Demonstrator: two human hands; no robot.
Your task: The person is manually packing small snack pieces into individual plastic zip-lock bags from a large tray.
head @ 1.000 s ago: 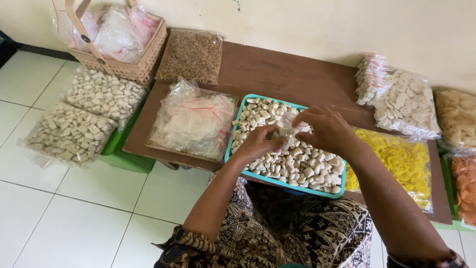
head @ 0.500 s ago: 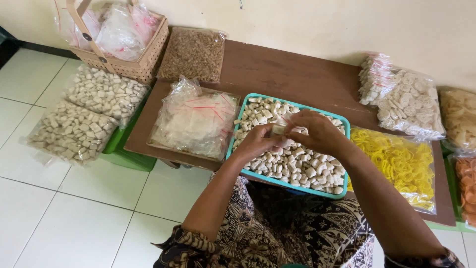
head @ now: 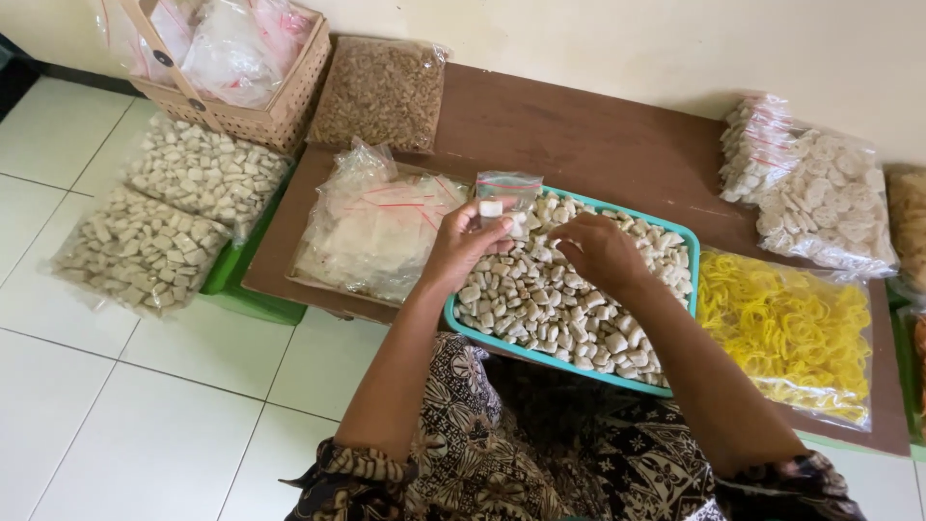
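My left hand pinches a small clear bag up in the middle of the picture. It looks thin, light and slippery, so I grip its edge. My right hand curls over white crackers in the teal tray on the brown board. White floor tiles fill the lower left.

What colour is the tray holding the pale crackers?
Teal, a blue-green; the tray rim shows best in the head view.
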